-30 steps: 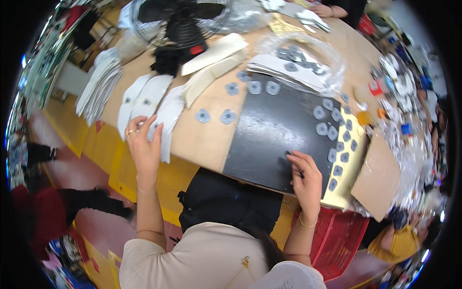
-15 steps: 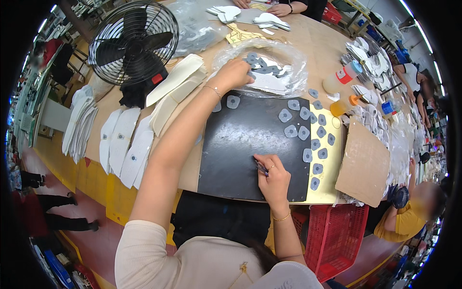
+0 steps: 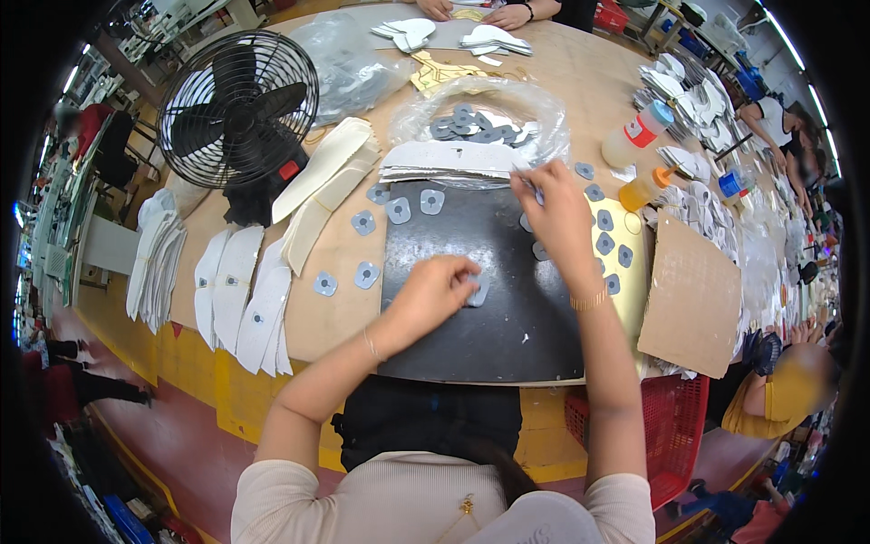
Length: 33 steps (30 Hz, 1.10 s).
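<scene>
A small grey rounded patch (image 3: pixel 480 290) with a darker centre is pinched at its left edge by my left hand (image 3: pixel 428 297), low over the black board (image 3: pixel 480 340). My right hand (image 3: pixel 557 218) is closed at the board's far right, beside the end of a stack of white cut pieces (image 3: pixel 453 161). A slim pen-like tool (image 3: pixel 539 194) shows partly between its fingers. More grey patches (image 3: pixel 399 210) lie left of and on the board's far-left corner. Others (image 3: pixel 625 256) rest on the yellow sheet (image 3: pixel 634 313) at right, partly behind my right forearm.
Beyond the stack lies an open clear plastic bag (image 3: pixel 553 118) of grey and white pieces. A black fan (image 3: pixel 237 109) and cream pieces (image 3: pixel 317 199) stand left. Bottles (image 3: pixel 639 133) and cardboard (image 3: pixel 691 295) are right; a red basket (image 3: pixel 675 435) sits below. Another person's hands (image 3: pixel 507 16) are across the table.
My left hand has come from the bag down to the middle of the board, now with a grey patch. My right hand has moved up and right to the stack's end. The view has shifted slightly.
</scene>
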Each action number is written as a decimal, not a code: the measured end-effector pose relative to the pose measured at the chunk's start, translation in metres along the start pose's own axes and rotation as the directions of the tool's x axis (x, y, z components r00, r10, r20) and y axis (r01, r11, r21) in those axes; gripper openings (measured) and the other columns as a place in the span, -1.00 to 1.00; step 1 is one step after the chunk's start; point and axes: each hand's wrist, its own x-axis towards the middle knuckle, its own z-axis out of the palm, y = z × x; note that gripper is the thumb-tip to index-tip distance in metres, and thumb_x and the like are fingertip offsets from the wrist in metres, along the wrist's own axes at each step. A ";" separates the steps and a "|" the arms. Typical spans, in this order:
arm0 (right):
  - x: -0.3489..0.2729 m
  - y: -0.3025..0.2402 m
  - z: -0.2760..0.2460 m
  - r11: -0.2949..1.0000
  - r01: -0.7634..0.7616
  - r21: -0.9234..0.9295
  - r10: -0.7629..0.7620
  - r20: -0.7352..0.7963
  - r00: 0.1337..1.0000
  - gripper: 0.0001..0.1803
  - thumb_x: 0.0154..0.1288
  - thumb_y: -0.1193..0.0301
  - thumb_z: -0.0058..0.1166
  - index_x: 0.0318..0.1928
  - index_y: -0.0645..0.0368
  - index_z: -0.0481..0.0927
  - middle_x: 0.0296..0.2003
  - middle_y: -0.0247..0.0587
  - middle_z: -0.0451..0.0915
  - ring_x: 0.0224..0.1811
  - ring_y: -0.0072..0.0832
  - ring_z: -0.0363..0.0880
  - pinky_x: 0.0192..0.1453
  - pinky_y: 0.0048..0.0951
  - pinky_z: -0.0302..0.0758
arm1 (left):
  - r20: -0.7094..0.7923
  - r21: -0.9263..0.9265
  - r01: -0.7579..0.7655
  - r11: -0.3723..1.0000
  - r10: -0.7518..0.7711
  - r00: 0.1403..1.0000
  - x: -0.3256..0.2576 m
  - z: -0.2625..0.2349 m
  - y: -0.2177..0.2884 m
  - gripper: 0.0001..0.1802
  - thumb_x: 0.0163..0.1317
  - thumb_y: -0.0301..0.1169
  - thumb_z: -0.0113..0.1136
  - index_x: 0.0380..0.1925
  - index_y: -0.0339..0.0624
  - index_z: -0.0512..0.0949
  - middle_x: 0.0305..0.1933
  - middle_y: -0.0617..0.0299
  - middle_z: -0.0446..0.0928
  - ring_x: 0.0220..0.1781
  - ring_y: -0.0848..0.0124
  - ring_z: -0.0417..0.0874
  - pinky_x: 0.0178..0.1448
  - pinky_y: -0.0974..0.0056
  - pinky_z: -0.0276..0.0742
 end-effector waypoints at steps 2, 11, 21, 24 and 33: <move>0.033 0.020 0.016 0.997 0.034 -0.068 -0.031 0.048 0.998 -0.70 0.30 0.21 0.20 -0.06 0.09 0.72 -0.13 -0.17 0.60 -0.18 -0.22 0.63 -0.09 -0.27 0.54 | -0.043 0.107 -0.110 0.988 0.115 0.992 -0.016 0.010 -0.008 -0.75 0.20 -0.48 0.32 -0.12 -0.34 0.64 -0.41 0.11 0.63 -0.54 0.43 0.63 -0.37 0.32 0.55; 0.062 0.029 0.039 0.947 0.087 -0.310 -0.028 0.191 0.981 -0.60 0.24 0.14 0.24 -0.02 0.12 0.71 0.07 -0.18 0.61 -0.02 -0.15 0.67 0.02 -0.16 0.59 | -0.234 0.094 -0.060 0.994 0.080 0.969 -0.037 -0.019 -0.004 -0.68 0.25 -0.31 0.33 -0.07 -0.25 0.65 -0.17 0.15 0.47 -0.49 0.46 0.53 -0.28 0.37 0.49; 0.068 0.038 0.042 0.959 0.113 -0.261 -0.046 0.250 0.967 -0.61 0.24 0.25 0.22 0.08 0.04 0.60 -0.11 -0.17 0.64 -0.12 -0.09 0.68 -0.07 -0.09 0.60 | -0.335 0.471 -0.252 0.845 0.436 0.835 0.097 -0.055 -0.005 -0.56 0.13 -0.46 0.36 0.04 -0.29 0.58 -0.05 -0.01 0.50 -0.08 0.18 0.61 0.03 0.19 0.52; 0.064 0.022 0.043 0.959 0.103 -0.265 -0.044 0.220 0.975 -0.69 0.22 0.29 0.24 -0.03 0.05 0.61 -0.16 -0.19 0.63 -0.15 -0.11 0.68 -0.10 -0.12 0.60 | -0.241 0.553 -0.165 0.817 0.346 0.906 0.134 -0.073 -0.004 -0.52 0.07 -0.43 0.40 0.04 -0.28 0.58 0.06 -0.09 0.49 0.09 0.04 0.58 0.17 0.14 0.50; 0.075 0.050 0.036 0.992 0.086 -0.092 -0.063 0.232 0.971 -0.77 0.21 0.35 0.22 -0.15 0.16 0.60 -0.33 -0.04 0.68 -0.31 -0.15 0.70 -0.26 -0.18 0.58 | -0.105 0.516 -0.151 0.843 0.237 0.966 0.166 -0.104 -0.003 -0.71 0.06 -0.43 0.41 -0.21 -0.26 0.61 -0.21 0.04 0.61 -0.16 0.22 0.66 -0.12 0.18 0.57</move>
